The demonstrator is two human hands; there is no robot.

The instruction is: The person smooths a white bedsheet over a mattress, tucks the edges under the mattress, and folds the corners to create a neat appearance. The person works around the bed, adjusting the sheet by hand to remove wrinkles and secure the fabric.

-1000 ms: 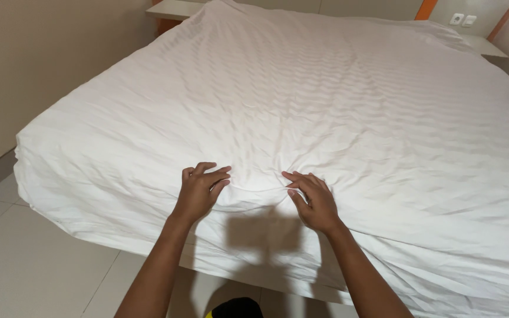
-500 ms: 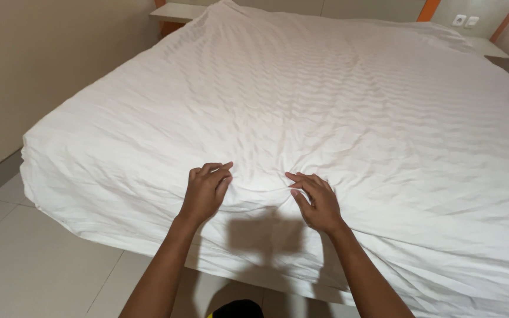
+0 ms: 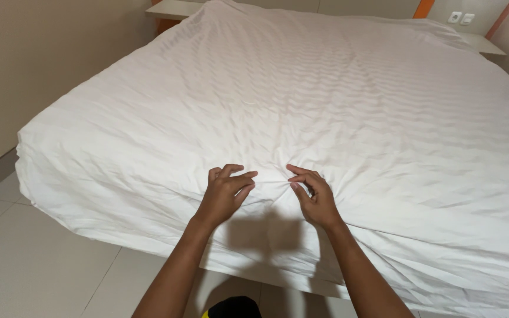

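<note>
Both hands lay on the white bed cover (image 3: 325,106) at the near edge of the bed, about midway along that edge. The left hand (image 3: 224,194) had its fingers curled like a claw, tips pressed into the cloth; the right hand (image 3: 313,197) matched it just beside, fingers bent and thumb drawn in toward the fingertips. Between the two, the cover was drawn into a small bunch, with creases fanning out from it across the bed. Whether either hand truly had a pinch of cloth gripped, or only pressed on it, could not be told (the fingertips sank into the folds and hid the contact).

The cover lay over the whole bed, rumpled in fine ripples toward the far edge and hanging over the near and left edges. Its right part ran out of view. The hands' shadow fell on the hanging cloth below them, and the bed base under it was hard to make out. The pale tiled floor (image 3: 36,265) showed at the near left corner, a beige wall (image 3: 42,59) along the left edge. At the far edge a bedside shelf (image 3: 172,8) was cut off by the frame, and two white wall sockets (image 3: 460,17) sat near the far right corner. A dark and yellow shape (image 3: 234,307) at the bottom edge was too cut off to identify.
</note>
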